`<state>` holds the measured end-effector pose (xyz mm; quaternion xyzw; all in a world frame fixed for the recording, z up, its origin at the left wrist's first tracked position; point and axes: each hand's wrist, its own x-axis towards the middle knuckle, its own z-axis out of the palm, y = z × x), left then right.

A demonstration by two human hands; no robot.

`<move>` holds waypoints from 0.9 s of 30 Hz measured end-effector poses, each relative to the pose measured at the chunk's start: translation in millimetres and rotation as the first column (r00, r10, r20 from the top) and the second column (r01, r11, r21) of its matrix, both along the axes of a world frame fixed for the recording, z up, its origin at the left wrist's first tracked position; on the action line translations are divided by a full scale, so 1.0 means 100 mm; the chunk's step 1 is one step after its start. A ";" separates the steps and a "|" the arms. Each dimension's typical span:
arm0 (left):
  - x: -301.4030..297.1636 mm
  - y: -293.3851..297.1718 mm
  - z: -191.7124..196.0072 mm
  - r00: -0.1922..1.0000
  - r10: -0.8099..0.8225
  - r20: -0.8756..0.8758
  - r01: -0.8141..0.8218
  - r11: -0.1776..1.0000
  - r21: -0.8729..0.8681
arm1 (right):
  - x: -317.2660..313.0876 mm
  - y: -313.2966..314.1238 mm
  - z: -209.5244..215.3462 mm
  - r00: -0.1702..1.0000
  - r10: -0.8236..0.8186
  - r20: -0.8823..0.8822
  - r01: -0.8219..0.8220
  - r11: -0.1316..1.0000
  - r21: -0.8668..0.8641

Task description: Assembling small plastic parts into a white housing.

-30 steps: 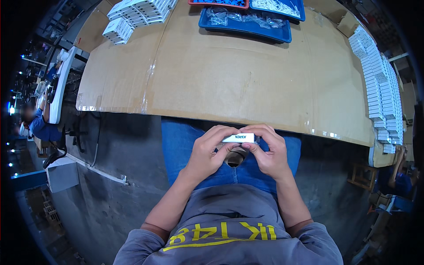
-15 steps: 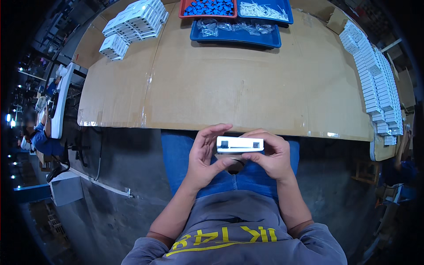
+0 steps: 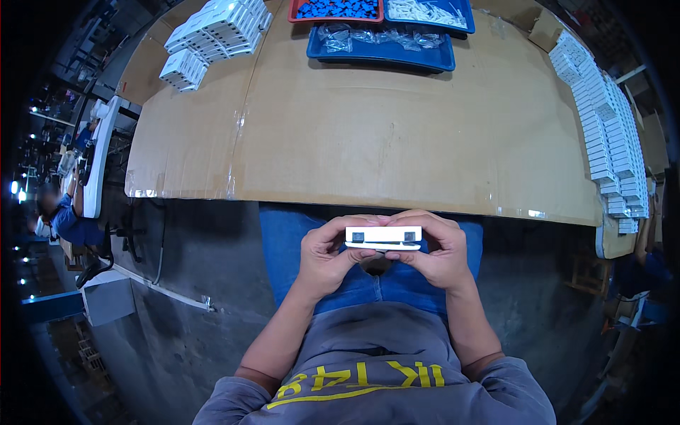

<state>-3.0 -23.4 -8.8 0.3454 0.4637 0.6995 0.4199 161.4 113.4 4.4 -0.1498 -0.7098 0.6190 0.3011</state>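
Observation:
A white rectangular plastic case (image 3: 384, 234) with two dark square inserts on its upward edge is held over my lap, just off the table's near edge. A dark gap runs along that edge, wider toward the right. My left hand (image 3: 327, 253) grips its left end, thumb on the near side and fingers behind. On the other end, my right hand (image 3: 442, 249) is closed the same way, its thumb beneath the near face. The fingertips behind the case are partly hidden.
The cardboard-covered table (image 3: 397, 149) spreads ahead. White cases stand stacked at far left (image 3: 216, 32) and along the right side (image 3: 605, 127). At the back are a red tray (image 3: 301, 19) of blue parts, a blue tray (image 3: 464, 28) of white parts, and another blue tray (image 3: 368, 58) with clear bags.
My left hand has closed from an opened pose onto the left end of the case. The dark gap along the case's edge now sits lower, and the case has tilted slightly.

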 end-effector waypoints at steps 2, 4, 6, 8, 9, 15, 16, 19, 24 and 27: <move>0.00 0.01 0.00 1.000 -0.008 0.003 0.008 1.000 0.010 | 0.00 0.00 -0.02 0.999 -0.002 -0.041 0.002 1.000 0.014; -0.01 0.02 -0.01 0.999 -0.014 -0.035 0.015 1.000 0.026 | 0.00 0.01 -0.03 0.999 -0.007 -0.033 0.007 1.000 0.022; -0.01 0.02 -0.02 0.999 -0.008 -0.045 0.009 1.000 0.025 | 0.00 0.01 -0.03 1.000 -0.011 -0.025 0.012 0.999 0.030; -0.01 0.02 -0.04 0.998 -0.001 -0.055 0.003 1.000 0.023 | 0.00 0.01 -0.02 1.000 -0.016 -0.027 0.017 1.000 0.023; -0.03 0.02 -0.07 0.997 -0.022 -0.070 0.025 0.999 0.040 | 0.00 0.01 -0.03 1.000 -0.016 -0.027 0.017 1.000 0.023; -0.06 0.00 -0.09 0.994 -0.039 -0.104 0.044 0.998 0.048 | -0.01 -0.01 -0.02 0.999 -0.022 -0.026 0.022 1.000 0.003; -0.06 0.01 -0.07 0.992 -0.041 -0.116 0.047 0.998 0.050 | -0.01 0.00 -0.01 1.000 -0.010 -0.018 0.009 1.000 -0.011; 0.01 0.07 0.04 0.999 0.035 -0.017 -0.035 0.999 -0.011 | -0.02 -0.03 -0.05 0.999 -0.023 -0.044 0.018 0.994 -0.104; -0.08 -0.07 -0.22 0.999 -0.006 -0.054 0.001 0.996 -0.090 | 0.01 -0.01 0.05 0.998 0.013 -0.055 -0.019 0.993 -0.117; 0.00 0.01 -0.06 0.998 0.000 -0.061 0.005 0.997 0.071 | 0.01 -0.04 0.10 0.999 -0.001 -0.038 -0.001 0.999 -0.049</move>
